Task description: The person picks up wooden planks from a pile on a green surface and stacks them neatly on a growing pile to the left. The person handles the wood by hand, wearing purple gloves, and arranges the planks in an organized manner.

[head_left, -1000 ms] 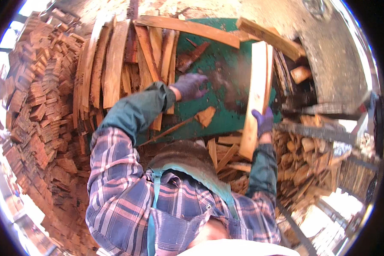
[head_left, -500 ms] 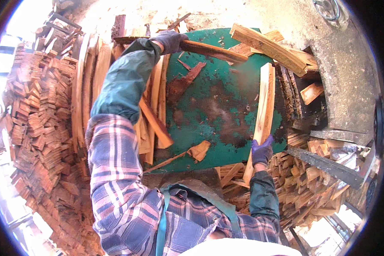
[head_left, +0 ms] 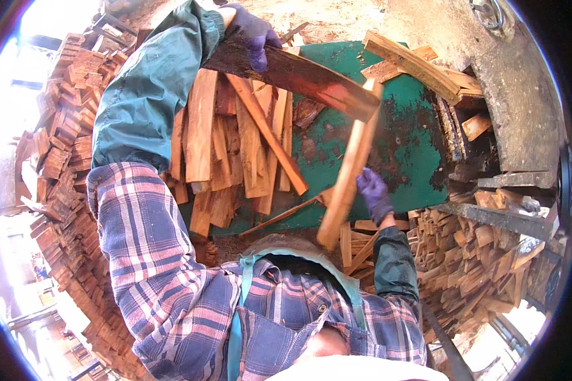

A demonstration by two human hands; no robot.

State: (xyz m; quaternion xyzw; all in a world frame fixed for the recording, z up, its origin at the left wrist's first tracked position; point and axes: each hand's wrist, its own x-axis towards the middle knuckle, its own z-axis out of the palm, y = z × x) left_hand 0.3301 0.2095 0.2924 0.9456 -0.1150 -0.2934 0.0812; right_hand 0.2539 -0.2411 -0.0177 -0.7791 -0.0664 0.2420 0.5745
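My left hand (head_left: pixel 253 39), in a purple glove, is closed around a long dark-faced wooden plank (head_left: pixel 311 82) above the far left of the green work surface (head_left: pixel 413 136). The plank's right end crosses the upper part of a pale split wood stick (head_left: pixel 348 178). That stick slants toward my body, its lower end near the apron. Right beside the stick's right edge is my right hand (head_left: pixel 375 195), also gloved, its fingers partly extended and not wrapped over the wood. Whether its fingertips touch the stick is hard to see.
Long split pieces (head_left: pixel 200 130) lie side by side on the left of the surface. More boards (head_left: pixel 413 66) rest across the far right corner. A tall wood stack (head_left: pixel 76 209) stands at the left, another pile (head_left: pixel 470 260) at the lower right, beside a dark metal bar (head_left: pixel 499 218).
My left hand has raised the dark plank and swung its end over the stick. The pale stick has shifted left and tilted, and my right hand has moved left and slightly away, its grip loosened.
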